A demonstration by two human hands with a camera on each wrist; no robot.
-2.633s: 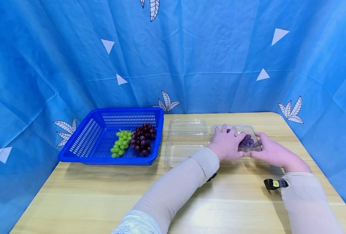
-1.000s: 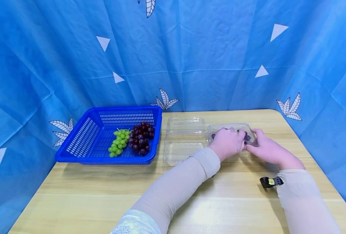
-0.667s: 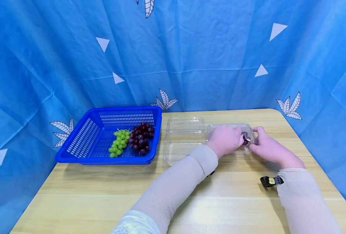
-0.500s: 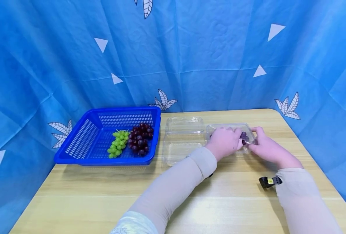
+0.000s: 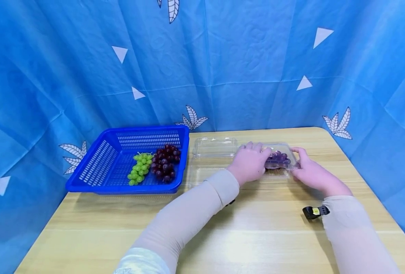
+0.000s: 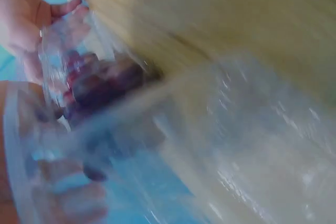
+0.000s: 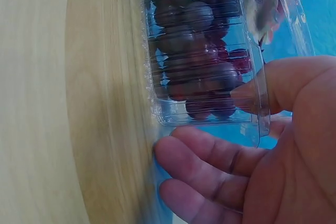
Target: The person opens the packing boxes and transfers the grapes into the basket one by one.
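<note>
A clear plastic clamshell box (image 5: 292,156) with dark purple grapes (image 5: 279,157) inside lies at the back right of the table. My right hand (image 5: 312,173) grips its right end, thumb at the front and fingers behind. My left hand (image 5: 248,163) lies at the box's left end with fingers spread forward; they appear straight. Through clear plastic, blurred left fingers (image 6: 73,203) show in the left wrist view, and their exact contact is unclear. In the right wrist view the purple grapes (image 7: 194,51) fill the box, my thumb on its rim.
Just left of it lies an open, clear clamshell (image 5: 214,146), partly hidden by the left arm. A blue plastic basket (image 5: 101,160) stands farther left, holding green grapes (image 5: 140,168) and dark red grapes (image 5: 165,161). A blue curtain (image 5: 243,76) hangs behind the table.
My left hand, bent over the front of the grape box, has moved left and its fingers have straightened. More grapes show now. The right hand stays at the box's right end.
</note>
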